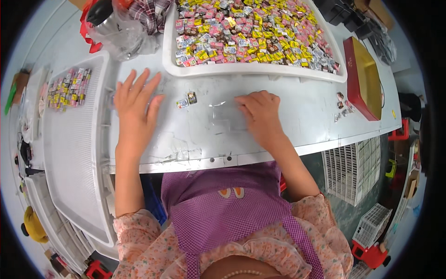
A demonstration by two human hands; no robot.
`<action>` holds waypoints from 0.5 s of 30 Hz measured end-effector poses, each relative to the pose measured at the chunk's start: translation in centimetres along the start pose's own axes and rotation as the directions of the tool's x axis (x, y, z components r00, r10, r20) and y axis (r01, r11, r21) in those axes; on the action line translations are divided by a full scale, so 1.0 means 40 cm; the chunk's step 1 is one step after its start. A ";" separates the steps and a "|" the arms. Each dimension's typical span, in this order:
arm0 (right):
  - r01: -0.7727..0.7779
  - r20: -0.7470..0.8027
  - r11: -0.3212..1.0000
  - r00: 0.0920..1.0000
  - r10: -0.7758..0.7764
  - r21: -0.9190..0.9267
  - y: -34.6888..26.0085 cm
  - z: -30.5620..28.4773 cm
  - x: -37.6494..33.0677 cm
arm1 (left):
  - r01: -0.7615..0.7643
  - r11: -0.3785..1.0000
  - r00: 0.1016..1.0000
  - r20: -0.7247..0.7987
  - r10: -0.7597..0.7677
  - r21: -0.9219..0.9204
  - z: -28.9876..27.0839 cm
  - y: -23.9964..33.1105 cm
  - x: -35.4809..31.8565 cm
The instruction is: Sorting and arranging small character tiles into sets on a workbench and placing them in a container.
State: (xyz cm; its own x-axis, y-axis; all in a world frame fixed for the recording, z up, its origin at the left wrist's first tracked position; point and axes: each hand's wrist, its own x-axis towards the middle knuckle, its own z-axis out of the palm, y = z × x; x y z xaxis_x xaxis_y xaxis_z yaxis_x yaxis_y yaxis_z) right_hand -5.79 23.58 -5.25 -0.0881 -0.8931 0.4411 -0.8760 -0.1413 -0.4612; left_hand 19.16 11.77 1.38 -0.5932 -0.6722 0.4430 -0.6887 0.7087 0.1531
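Observation:
My left hand [135,100] lies on the white table with its fingers spread, holding nothing, near the perforated tray's edge. Between my hands sit two small wrapped pieces, one dark [192,97] and one white and blue [181,103], side by side. My right hand [262,111] is closed in a pinch at the edge of a thin clear plastic film [222,114] on the tabletop. The film is so transparent that its outline is hard to follow.
A big white tray [255,70] heaped with small wrapped pieces stands at the far side. On the left, a perforated white tray [74,153] bears grouped rolls [69,90]. A red and gold box [364,79] and several loose pieces [344,109] lie right; a steel kettle [114,32] stands far left.

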 end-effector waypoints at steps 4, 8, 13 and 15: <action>0.058 0.013 0.998 0.998 -0.059 0.034 -0.022 0.023 0.014 | -0.072 0.986 0.997 -0.018 0.070 -0.152 0.026 0.052 0.091; 0.123 -0.170 0.992 0.977 -0.126 -0.025 -0.019 -0.065 0.086 | -0.128 0.940 0.989 0.023 0.143 -0.316 0.103 0.046 0.198; 0.081 -0.124 0.991 0.988 -0.095 -0.109 0.090 -0.109 0.278 | -0.104 0.972 0.983 0.128 0.133 -0.212 0.199 0.056 0.304; 0.114 -0.006 0.983 0.993 -0.117 -0.146 0.136 -0.086 0.323 | -0.099 0.987 0.980 0.161 0.119 -0.127 0.235 0.084 0.332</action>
State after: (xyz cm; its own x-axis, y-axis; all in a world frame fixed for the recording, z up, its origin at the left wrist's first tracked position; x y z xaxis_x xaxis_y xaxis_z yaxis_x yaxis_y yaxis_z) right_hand -13.32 12.75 0.60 0.0116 -0.8679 0.4966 -0.9402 -0.1786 -0.2901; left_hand 5.04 3.23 -0.54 -0.7303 -0.6089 0.3097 -0.5680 0.7931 0.2199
